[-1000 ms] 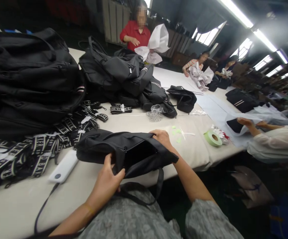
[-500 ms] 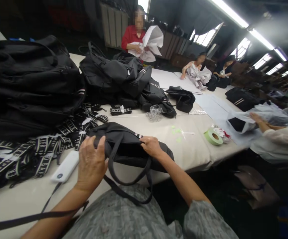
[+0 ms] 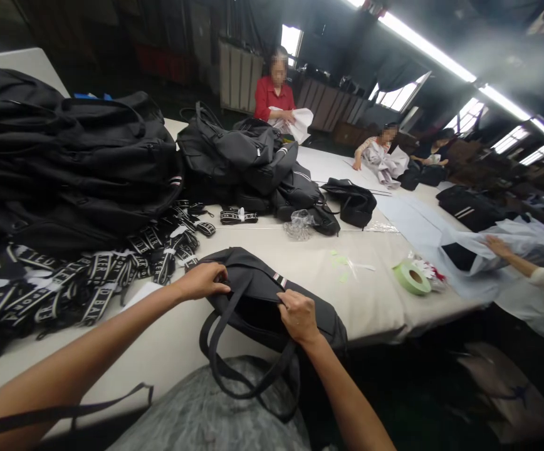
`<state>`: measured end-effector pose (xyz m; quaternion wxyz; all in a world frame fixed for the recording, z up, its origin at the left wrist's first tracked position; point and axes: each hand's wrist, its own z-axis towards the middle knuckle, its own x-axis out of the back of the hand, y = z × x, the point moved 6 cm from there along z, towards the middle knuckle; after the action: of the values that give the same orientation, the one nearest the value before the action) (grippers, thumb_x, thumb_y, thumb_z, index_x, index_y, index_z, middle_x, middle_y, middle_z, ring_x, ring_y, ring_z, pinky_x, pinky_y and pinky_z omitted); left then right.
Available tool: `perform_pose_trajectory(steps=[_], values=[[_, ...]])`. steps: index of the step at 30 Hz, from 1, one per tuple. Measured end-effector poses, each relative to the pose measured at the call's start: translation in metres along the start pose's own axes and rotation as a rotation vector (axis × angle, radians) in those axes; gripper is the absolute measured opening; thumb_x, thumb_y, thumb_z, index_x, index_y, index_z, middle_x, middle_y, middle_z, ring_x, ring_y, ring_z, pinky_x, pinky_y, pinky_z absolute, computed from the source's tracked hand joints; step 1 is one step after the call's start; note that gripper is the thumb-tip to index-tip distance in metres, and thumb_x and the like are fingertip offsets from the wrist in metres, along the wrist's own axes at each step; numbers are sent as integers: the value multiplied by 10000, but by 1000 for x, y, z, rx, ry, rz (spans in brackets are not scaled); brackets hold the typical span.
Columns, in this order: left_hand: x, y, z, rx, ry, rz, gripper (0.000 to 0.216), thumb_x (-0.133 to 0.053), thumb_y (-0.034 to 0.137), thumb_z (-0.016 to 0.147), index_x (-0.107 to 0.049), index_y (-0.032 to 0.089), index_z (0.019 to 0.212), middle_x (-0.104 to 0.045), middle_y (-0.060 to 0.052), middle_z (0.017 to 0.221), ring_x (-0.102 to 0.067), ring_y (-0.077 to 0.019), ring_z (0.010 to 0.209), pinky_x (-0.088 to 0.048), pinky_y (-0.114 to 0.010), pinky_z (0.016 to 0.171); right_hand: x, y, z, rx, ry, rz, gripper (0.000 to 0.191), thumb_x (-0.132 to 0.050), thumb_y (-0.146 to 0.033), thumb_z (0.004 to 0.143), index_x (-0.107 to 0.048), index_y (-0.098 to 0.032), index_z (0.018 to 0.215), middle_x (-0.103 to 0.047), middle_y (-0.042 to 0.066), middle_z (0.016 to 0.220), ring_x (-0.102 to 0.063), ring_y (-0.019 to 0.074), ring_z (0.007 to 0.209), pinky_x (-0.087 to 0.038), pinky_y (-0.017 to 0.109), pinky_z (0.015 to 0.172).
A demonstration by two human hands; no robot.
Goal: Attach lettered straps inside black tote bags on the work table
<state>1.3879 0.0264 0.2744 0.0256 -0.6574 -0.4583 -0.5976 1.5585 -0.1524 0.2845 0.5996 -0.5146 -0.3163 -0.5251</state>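
Note:
A black fabric bag [image 3: 262, 294] lies on the white table [image 3: 375, 300] at its near edge, its handles hanging over the side. My left hand [image 3: 202, 280] is closed on the bag's left top edge. My right hand [image 3: 298, 316] grips the bag's near edge by the handle. Just left of the bag lies a heap of black straps with white lettering [image 3: 79, 282].
Piles of black backpacks [image 3: 65, 163] fill the left and the middle [image 3: 248, 163] of the table. A green tape roll [image 3: 412, 277] and crumpled clear plastic [image 3: 299, 224] lie to the right. A person in red [image 3: 274, 97] and other workers handle white paper and bags further along.
The bag was held open a second ago; it now lies closed and flatter. My left hand moved from its near side up to its left top edge. The view shifted left.

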Motion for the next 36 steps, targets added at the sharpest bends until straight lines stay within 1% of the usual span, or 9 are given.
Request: perform_pose_trajectory(steps=[5, 10, 16, 19, 22, 26, 31, 33, 36], values=[[-22, -12, 5, 30, -229, -47, 235, -674, 381, 567, -592, 196, 686, -627, 2, 650, -583, -192, 643, -388, -255, 543, -4, -12, -17, 15, 18, -1, 223, -517, -92, 842, -700, -189, 924, -675, 44, 810, -614, 192, 765, -443, 285, 702], [-27, -11, -3, 13, -263, -2, 167, -592, 360, 638, -561, 199, 665, -634, -16, 666, -586, -196, 665, -384, -259, 564, -7, -20, -27, 35, 23, -16, 231, -512, -90, 844, -698, -176, 948, -667, 45, 784, -602, 194, 739, -440, 293, 672], [-21, 8, -21, -99, -132, 130, 109, -505, 293, 760, -490, 217, 683, -601, -26, 676, -574, -205, 670, -370, -281, 617, -3, -22, -34, 44, 55, -5, 229, -517, -84, 838, -700, -162, 951, -668, 52, 784, -598, 196, 726, -438, 294, 670], [-21, 16, -30, -71, -34, 218, 118, -471, 255, 779, -460, 217, 668, -577, -46, 642, -580, -234, 644, -357, -306, 600, -2, -25, -35, 55, 37, -1, 220, -530, -82, 831, -700, -163, 943, -669, 52, 786, -603, 195, 731, -439, 290, 678], [-13, 19, -38, -23, 104, 281, 134, -388, 237, 834, -481, 209, 740, -614, -84, 750, -609, -267, 729, -373, -331, 636, 0, -27, -36, 65, 4, 19, 204, -548, -79, 823, -703, -167, 924, -670, 53, 781, -609, 191, 730, -434, 284, 679], [11, -8, -43, 100, 285, 301, 218, -303, 281, 898, -492, 203, 824, -636, -110, 913, -613, -275, 855, -407, -345, 703, 15, -24, -40, 66, -23, 171, 158, -573, -154, 862, -718, -184, 917, -669, 40, 755, -612, 169, 701, -422, 266, 663], [32, -49, -44, 282, 332, 320, 234, -361, 317, 886, -492, 201, 730, -630, -95, 726, -619, -289, 722, -411, -345, 632, 28, -5, -28, -40, -154, 495, 127, -632, -238, 855, -744, -216, 800, -679, 0, 725, -607, 131, 676, -405, 233, 661], [35, -38, -48, 260, 365, 348, 260, -348, 328, 904, -500, 195, 740, -630, -105, 771, -616, -302, 784, -422, -355, 669, 24, 8, -15, -160, -210, 623, 138, -657, -252, 814, -737, -190, 720, -667, -10, 683, -594, 130, 653, -395, 229, 630], [36, 10, -61, 77, 491, 328, 316, -312, 367, 937, -516, 183, 780, -617, -114, 873, -588, -296, 896, -437, -374, 772, 8, 25, 4, -354, -279, 761, 197, -671, -314, 762, -710, -156, 650, -565, -35, 554, -509, 115, 554, -343, 229, 537]])
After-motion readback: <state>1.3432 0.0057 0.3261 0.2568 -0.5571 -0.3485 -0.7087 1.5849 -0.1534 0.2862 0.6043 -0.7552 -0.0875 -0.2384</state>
